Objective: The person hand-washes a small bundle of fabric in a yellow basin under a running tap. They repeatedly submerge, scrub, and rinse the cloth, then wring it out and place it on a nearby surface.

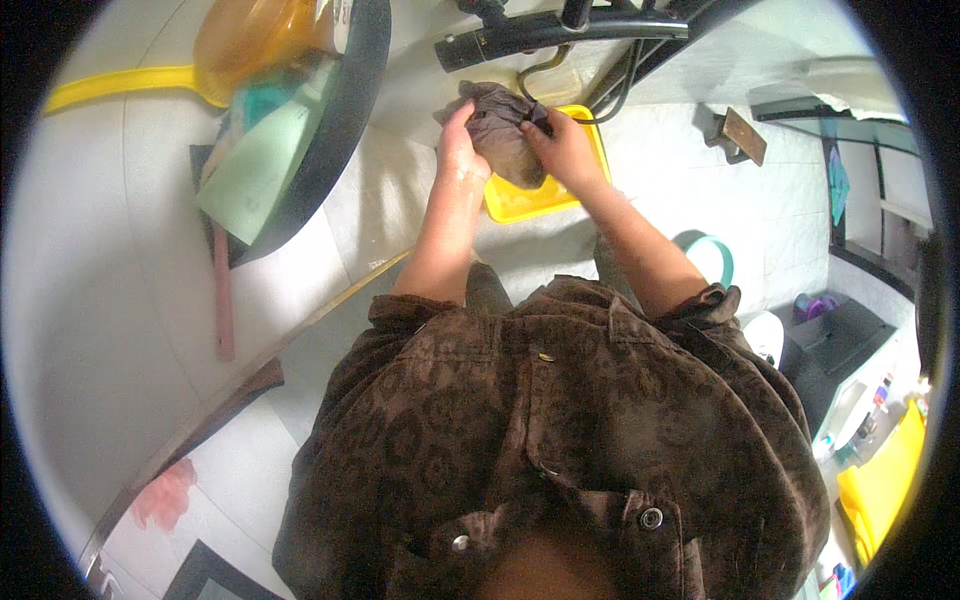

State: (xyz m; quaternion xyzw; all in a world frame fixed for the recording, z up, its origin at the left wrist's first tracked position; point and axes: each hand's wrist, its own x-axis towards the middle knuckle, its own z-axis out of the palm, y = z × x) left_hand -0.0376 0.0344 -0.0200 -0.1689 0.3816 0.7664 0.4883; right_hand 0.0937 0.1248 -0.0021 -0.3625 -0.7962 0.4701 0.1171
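Both hands are on a crumpled grey-brown cloth above a yellow plastic basin. My left hand cups the cloth's left side with the thumb raised along it. On the right, the fingers and thumb of my right hand pinch a darker fold at the cloth's edge. The basin's yellow wall shows below and to the right of the cloth, while its far left part is hidden by the cloth and my left hand. Water or wetness glistens on my left wrist.
Black metal tubing with a dark hose hangs just beyond the basin. At left is a dark curved rim with a pale green sheet and a yellow handle. A small wooden stool and a turquoise ring lie to the right.
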